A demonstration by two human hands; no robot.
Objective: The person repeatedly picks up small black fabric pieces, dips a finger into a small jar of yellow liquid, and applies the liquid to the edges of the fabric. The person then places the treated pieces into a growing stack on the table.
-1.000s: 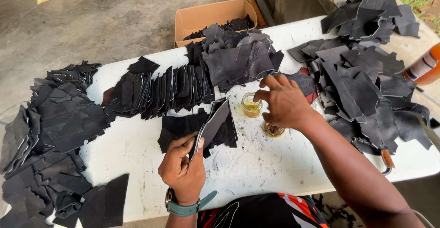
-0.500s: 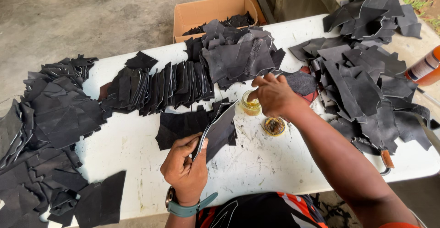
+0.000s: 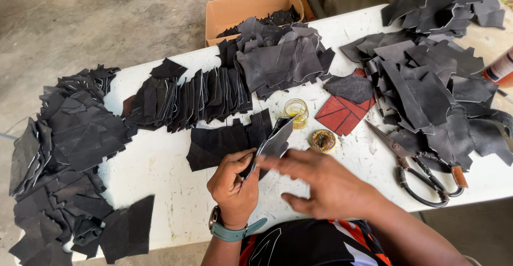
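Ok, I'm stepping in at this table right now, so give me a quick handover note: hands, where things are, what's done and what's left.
Left hand: grips a dark leather piece, held on edge over the table.
Right hand: open, blurred, fingers at the held piece, holding nothing.
Close by: small glass jar of yellowish liquid, its lid beside it, red leather piece, scissors to the right.
Done: a row of overlapped pieces lies just behind the hands.
Left: large piles of loose pieces on both sides, more in the cardboard box.
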